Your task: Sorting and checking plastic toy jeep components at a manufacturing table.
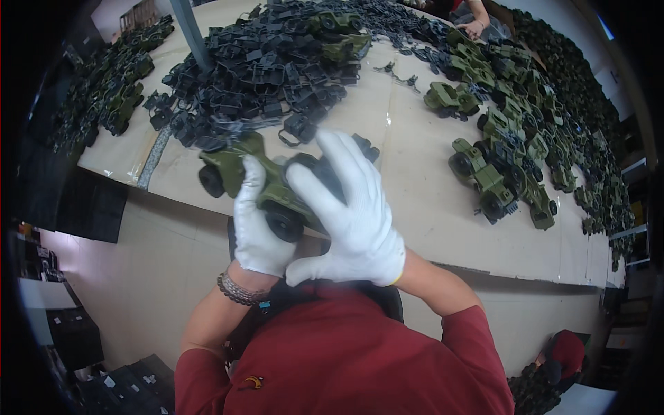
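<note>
My left hand (257, 232), in a white glove, grips an olive-green toy jeep (234, 158) with black wheels, its thumb over the side of the body. The jeep is tilted above the near edge of the table. My right hand (360, 218), gloved too, is over the jeep's right end with its fingers spread. Behind those fingers shows a dark grey part (328, 173); I cannot tell whether it is attached to the jeep. Just beyond lies a loose dark grey frame piece (299, 128).
A big heap of dark grey plastic parts (256, 79) covers the table's (408, 187) far left. Many green toy jeeps (487, 176) are piled along the right. A grey post (190, 31) rises at the back left. Another person's hand (473, 28) reaches in at the far side.
</note>
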`<state>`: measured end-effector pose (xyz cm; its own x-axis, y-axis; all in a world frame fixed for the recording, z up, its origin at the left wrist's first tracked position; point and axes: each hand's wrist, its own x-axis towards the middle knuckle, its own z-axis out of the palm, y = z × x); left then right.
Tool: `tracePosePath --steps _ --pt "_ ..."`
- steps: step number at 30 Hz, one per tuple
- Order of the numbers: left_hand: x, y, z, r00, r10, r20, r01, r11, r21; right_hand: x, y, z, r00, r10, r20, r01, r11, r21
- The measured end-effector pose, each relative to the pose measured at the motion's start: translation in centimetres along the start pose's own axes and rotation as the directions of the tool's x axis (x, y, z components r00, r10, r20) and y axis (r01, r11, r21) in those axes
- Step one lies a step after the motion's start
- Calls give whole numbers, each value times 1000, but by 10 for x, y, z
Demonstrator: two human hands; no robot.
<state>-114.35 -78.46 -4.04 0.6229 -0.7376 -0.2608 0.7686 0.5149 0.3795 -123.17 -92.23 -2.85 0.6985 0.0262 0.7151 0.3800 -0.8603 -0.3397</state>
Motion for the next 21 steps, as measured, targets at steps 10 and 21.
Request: tracePosePath --steps 10,21 --pt "21 2 2 981 96 -168 -119 984 -134 56 47 25 972 -202 -124 196 979 -57" --pt "83 450 -81 917 344 201 -263 902 -342 136 329 88 941 330 69 -247 812 -529"
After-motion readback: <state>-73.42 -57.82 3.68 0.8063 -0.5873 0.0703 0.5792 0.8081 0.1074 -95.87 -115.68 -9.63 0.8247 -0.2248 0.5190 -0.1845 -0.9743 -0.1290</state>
